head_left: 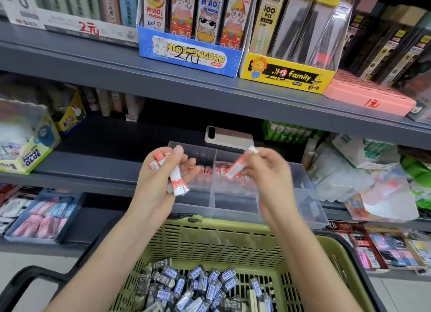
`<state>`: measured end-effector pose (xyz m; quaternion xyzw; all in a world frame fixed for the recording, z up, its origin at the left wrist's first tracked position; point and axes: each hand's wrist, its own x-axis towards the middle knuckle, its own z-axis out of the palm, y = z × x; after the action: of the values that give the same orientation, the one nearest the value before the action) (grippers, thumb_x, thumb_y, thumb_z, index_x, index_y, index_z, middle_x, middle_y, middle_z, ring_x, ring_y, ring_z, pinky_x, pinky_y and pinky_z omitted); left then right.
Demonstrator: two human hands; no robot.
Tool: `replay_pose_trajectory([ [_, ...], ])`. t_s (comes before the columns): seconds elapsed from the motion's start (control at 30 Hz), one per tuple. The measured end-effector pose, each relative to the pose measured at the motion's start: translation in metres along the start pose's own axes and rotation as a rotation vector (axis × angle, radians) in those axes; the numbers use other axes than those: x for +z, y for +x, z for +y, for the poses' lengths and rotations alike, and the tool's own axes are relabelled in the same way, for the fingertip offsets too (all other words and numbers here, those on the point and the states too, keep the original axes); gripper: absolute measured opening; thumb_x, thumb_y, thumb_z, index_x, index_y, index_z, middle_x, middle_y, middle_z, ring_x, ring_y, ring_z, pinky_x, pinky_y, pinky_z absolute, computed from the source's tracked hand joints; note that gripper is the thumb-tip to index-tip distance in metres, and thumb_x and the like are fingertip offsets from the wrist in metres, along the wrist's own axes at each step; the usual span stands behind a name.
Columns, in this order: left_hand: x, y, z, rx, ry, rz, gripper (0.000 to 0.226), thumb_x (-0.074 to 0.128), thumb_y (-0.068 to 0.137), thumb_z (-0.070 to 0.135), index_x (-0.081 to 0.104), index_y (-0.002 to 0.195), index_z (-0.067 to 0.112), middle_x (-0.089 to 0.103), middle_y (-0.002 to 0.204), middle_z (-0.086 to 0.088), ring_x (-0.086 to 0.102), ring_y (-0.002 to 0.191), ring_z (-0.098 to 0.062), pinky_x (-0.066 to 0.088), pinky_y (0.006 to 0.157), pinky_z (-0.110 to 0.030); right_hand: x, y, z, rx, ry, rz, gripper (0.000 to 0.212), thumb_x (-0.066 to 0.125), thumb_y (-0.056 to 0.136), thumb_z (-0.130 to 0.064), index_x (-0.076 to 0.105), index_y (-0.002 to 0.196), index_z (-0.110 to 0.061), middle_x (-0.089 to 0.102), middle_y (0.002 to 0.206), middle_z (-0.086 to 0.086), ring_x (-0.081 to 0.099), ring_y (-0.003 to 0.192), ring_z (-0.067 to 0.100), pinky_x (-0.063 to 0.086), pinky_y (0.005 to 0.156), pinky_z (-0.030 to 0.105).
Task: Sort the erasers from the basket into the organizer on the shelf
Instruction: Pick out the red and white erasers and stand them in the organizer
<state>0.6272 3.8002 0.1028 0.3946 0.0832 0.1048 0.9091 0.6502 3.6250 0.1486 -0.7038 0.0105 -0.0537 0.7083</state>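
Holding bunch of red-white erasers (177,182) in left hand (158,174), fingers curled round them. Right hand (265,169) pinches single eraser (238,165), blurred, above clear organizer (233,204) at front edge of shelf (93,167). Hands apart over organizer's divider. Basket (210,237) rim just below organizer's front wall; grey-blue erasers (200,286) heaped inside.

In our left hand (154,183) lies a bundle of erasers (176,181); between the fingertips of our right hand (270,171) sits one eraser (238,165). Just beyond and below our fingers stands the organizer (233,209) on the shelf (93,164), a phone (229,136) behind it, the basket (221,227) nearer us.
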Motion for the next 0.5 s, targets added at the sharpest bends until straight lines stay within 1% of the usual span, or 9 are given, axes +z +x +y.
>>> replay_pose_trajectory([
  [0.03, 0.000, 0.000, 0.000, -0.004, -0.007, 0.005, 0.027, 0.077, 0.067, 0.028, 0.063, 0.086, 0.016, 0.068, 0.075, -0.005, 0.071, 0.080, -0.022, 0.058, 0.069, -0.033, -0.012, 0.011, 0.000, -0.017, -0.059, 0.067, 0.007, 0.063, 0.085, -0.013, 0.062, 0.085, -0.006, 0.067, 0.068, 0.000, 0.063, 0.061, 0.011, 0.052, 0.059, 0.022],
  [0.07, 0.000, 0.000, 0.001, -0.005, -0.006, 0.003, 0.026, 0.077, 0.066, 0.028, 0.063, 0.084, 0.016, 0.067, 0.073, -0.004, 0.070, 0.077, -0.019, 0.057, 0.068, -0.032, -0.022, 0.024, 0.003, -0.036, -0.181, 0.133, 0.008, 0.066, 0.083, -0.015, 0.062, 0.084, -0.008, 0.068, 0.066, 0.000, 0.064, 0.059, 0.013, 0.055, 0.061, 0.026],
  [0.13, 0.002, 0.000, 0.001, -0.002, 0.012, -0.003, 0.028, 0.076, 0.066, 0.029, 0.061, 0.086, 0.015, 0.065, 0.070, -0.002, 0.069, 0.072, -0.016, 0.057, 0.067, -0.030, -0.035, 0.047, 0.012, -0.058, -0.485, 0.215, 0.017, 0.070, 0.078, -0.020, 0.065, 0.088, -0.008, 0.069, 0.070, 0.005, 0.066, 0.067, 0.021, 0.056, 0.071, 0.037],
  [0.17, 0.003, -0.001, 0.001, -0.002, 0.020, -0.003, 0.030, 0.076, 0.067, 0.029, 0.060, 0.087, 0.014, 0.065, 0.070, -0.002, 0.068, 0.071, -0.015, 0.057, 0.066, -0.029, -0.038, 0.056, 0.016, -0.057, -0.596, 0.236, 0.024, 0.073, 0.076, -0.022, 0.064, 0.092, -0.007, 0.070, 0.076, 0.009, 0.067, 0.073, 0.025, 0.054, 0.075, 0.038],
  [0.2, 0.004, -0.001, 0.001, -0.001, 0.027, 0.000, 0.030, 0.074, 0.068, 0.029, 0.060, 0.089, 0.014, 0.065, 0.069, -0.001, 0.068, 0.070, -0.014, 0.057, 0.065, -0.028, -0.039, 0.063, 0.020, -0.066, -0.671, 0.238, 0.029, 0.075, 0.074, -0.023, 0.062, 0.094, -0.006, 0.070, 0.081, 0.010, 0.066, 0.079, 0.027, 0.052, 0.075, 0.035],
  [0.27, 0.005, -0.001, 0.002, 0.001, 0.036, 0.007, 0.031, 0.073, 0.069, 0.029, 0.059, 0.091, 0.013, 0.064, 0.069, 0.000, 0.067, 0.068, -0.013, 0.056, 0.064, -0.028, -0.035, 0.073, 0.027, -0.107, -0.829, 0.204, 0.027, 0.077, 0.072, -0.024, 0.062, 0.088, -0.009, 0.070, 0.084, 0.008, 0.065, 0.084, 0.025, 0.044, 0.069, 0.025],
  [0.33, 0.005, -0.001, 0.002, 0.002, 0.046, 0.008, 0.032, 0.072, 0.068, 0.029, 0.058, 0.093, 0.013, 0.064, 0.068, 0.001, 0.067, 0.067, -0.012, 0.056, 0.063, -0.027, -0.026, 0.079, 0.029, -0.126, -1.019, 0.124, 0.021, 0.076, 0.072, -0.029, 0.063, 0.080, -0.014, 0.071, 0.084, 0.005, 0.064, 0.084, 0.023, 0.037, 0.063, 0.022],
  [0.43, 0.006, -0.002, 0.002, 0.003, 0.066, 0.010, 0.038, 0.072, 0.067, 0.029, 0.056, 0.098, 0.012, 0.065, 0.069, 0.000, 0.067, 0.067, -0.012, 0.056, 0.061, -0.027, -0.012, 0.081, 0.032, -0.144, -1.284, 0.007, 0.025, 0.070, 0.077, -0.034, 0.068, 0.090, -0.013, 0.070, 0.089, 0.007, 0.065, 0.085, 0.025, 0.038, 0.062, 0.022],
  [0.5, 0.006, -0.002, 0.002, 0.002, 0.070, 0.018, 0.042, 0.072, 0.066, 0.029, 0.056, 0.101, 0.012, 0.066, 0.069, 0.000, 0.067, 0.067, -0.012, 0.057, 0.061, -0.028, -0.006, 0.081, 0.036, -0.150, -1.394, -0.038, 0.031, 0.067, 0.081, -0.038, 0.068, 0.096, -0.012, 0.069, 0.092, 0.007, 0.065, 0.086, 0.025, 0.040, 0.063, 0.023],
])
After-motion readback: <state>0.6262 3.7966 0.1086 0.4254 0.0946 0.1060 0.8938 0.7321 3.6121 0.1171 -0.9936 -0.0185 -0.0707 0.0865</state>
